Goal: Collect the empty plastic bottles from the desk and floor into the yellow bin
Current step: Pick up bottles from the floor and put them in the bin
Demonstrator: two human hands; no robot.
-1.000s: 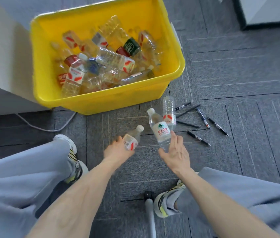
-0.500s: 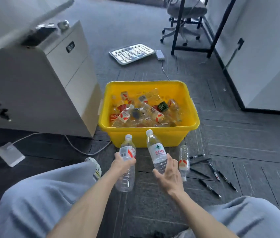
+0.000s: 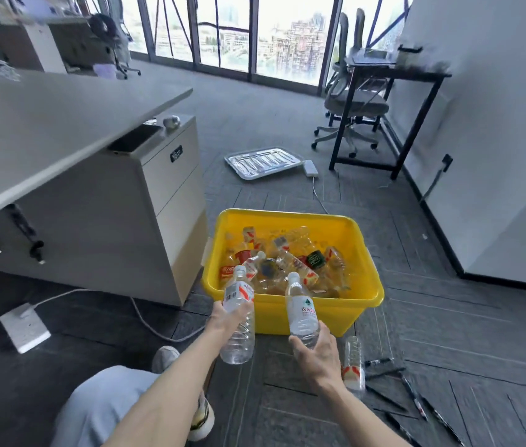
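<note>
The yellow bin (image 3: 365, 262) sits on the grey carpet beside a desk cabinet, and several empty plastic bottles lie inside it. My left hand (image 3: 224, 317) grips a clear bottle with a red-and-white label (image 3: 239, 317) upright, just in front of the bin's near wall. My right hand (image 3: 315, 353) holds a second clear bottle with a white label and green logo (image 3: 300, 311) by its base, also upright at the bin's near rim. One more clear bottle (image 3: 353, 362) lies on the floor right of my right hand.
Several pens (image 3: 413, 395) are scattered on the carpet at the right. A white desk (image 3: 45, 124) and its drawer cabinet (image 3: 165, 201) stand left of the bin. A power strip (image 3: 24, 327) with cable lies at left. A metal tray (image 3: 263, 161), office chair and black table stand farther back.
My view has risen from the floor to take in the room. Both hands have lifted their bottles off the floor up to the bin's near rim.
</note>
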